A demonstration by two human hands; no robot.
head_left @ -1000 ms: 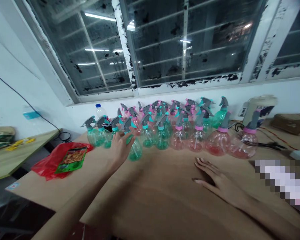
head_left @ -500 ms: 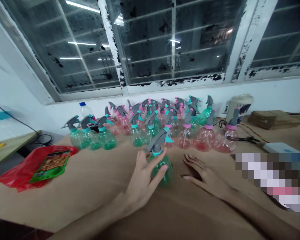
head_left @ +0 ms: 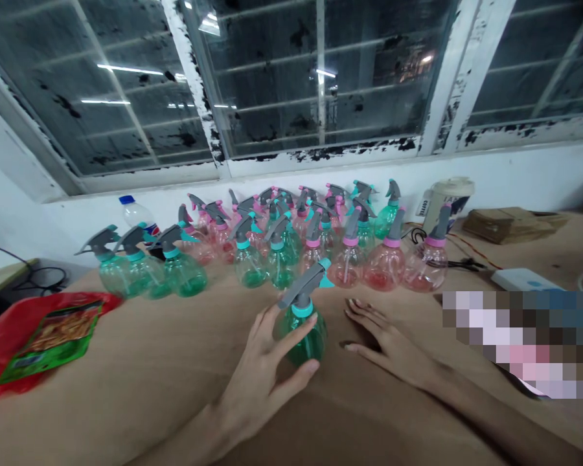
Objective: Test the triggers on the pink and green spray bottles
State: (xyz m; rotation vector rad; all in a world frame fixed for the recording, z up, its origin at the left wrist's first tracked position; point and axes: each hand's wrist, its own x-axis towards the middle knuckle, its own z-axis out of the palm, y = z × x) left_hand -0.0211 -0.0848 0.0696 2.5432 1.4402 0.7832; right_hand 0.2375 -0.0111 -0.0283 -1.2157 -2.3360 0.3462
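Observation:
A green spray bottle with a grey and turquoise trigger head stands upright in front of me. My left hand is wrapped round its body, thumb and forefinger on the near side. To the right, my right hand lies on the table with fingers spread, touching no bottle. Behind both hands runs a row of spray bottles: green ones on the left and pink ones on the right. More of them crowd the back and are partly hidden.
At the left lies a red plastic bag with a green snack packet on it. A blue-capped bottle, a large cup, cables, brown cardboard and a white box stand around the bottles. A blurred-out patch covers the right.
My left hand has taken a green spray bottle from the front row and brought it nearer, to the middle. The view has swung right. My right hand stays flat on the table.

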